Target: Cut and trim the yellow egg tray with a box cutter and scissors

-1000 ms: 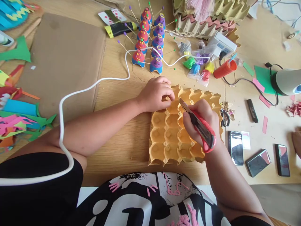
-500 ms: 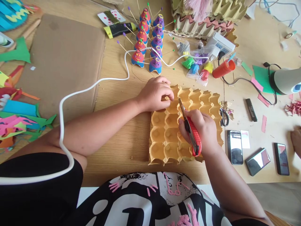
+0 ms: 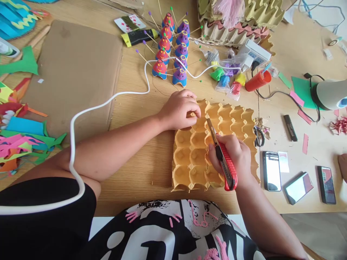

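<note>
A yellow egg tray [image 3: 197,156] of moulded pulp lies on the wooden table in front of me, its cups facing up. My left hand [image 3: 179,109] rests on its far left corner, fingers curled over the edge and holding it. In my right hand [image 3: 239,157] is a red utility knife [image 3: 227,164], gripped by the handle over the middle of the tray. Its blade is out and points away from me, with the tip at the ridges between cups, close to my left fingers. Whether the tip touches the pulp I cannot tell.
Behind the tray stand red and purple egg-cup figures [image 3: 179,76] with pins. A white cable [image 3: 108,97] crosses my left arm's side. Cardboard [image 3: 76,72] lies left; bagged clay [image 3: 223,80], scissors [image 3: 259,136] and several phones [image 3: 271,171] lie right. Another person's hand [image 3: 343,166] shows at the right edge.
My right hand and the utility knife have shifted slightly toward me and to the right. My left hand keeps its hold on the tray's corner.
</note>
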`<state>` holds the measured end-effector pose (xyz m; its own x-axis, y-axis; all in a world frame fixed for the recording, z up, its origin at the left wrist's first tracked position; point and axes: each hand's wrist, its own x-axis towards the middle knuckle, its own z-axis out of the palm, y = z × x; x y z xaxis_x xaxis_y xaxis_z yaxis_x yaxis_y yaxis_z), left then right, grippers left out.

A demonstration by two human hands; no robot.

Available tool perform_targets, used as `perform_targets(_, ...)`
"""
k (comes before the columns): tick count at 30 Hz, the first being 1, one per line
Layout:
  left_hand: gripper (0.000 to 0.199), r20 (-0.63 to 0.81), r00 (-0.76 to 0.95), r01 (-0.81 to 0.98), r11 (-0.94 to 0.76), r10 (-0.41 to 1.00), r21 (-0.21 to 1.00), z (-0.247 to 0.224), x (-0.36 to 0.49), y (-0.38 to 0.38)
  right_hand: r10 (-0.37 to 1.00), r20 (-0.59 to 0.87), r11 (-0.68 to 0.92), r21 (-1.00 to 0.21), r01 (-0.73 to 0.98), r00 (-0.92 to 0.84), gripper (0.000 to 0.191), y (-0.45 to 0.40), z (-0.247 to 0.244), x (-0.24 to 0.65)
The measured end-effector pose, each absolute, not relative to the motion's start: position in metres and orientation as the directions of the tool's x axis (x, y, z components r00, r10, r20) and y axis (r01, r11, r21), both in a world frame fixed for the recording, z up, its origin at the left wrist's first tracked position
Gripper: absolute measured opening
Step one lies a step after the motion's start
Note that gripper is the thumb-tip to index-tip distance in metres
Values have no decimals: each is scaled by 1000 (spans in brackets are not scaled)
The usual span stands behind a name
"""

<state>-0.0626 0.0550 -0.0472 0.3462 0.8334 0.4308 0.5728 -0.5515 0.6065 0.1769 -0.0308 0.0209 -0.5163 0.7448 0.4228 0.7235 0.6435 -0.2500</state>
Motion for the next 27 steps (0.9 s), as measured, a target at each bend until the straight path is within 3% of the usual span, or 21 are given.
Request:
perform_targets(4, 17, 443, 345, 572, -560, 827, 599, -47, -63, 55, 758, 422, 628, -268, 730, -497, 15, -26, 11, 175)
perform_targets(11, 18, 447, 340, 573, -560, 827, 599, -48, -63, 55, 687, 407, 696, -130, 706, -602, 14, -27, 12, 176)
perform_targets(27, 18, 447, 348, 570, -564, 824, 597, -48, -63, 56, 757, 417, 631, -269, 728, -502, 17, -31, 7, 177)
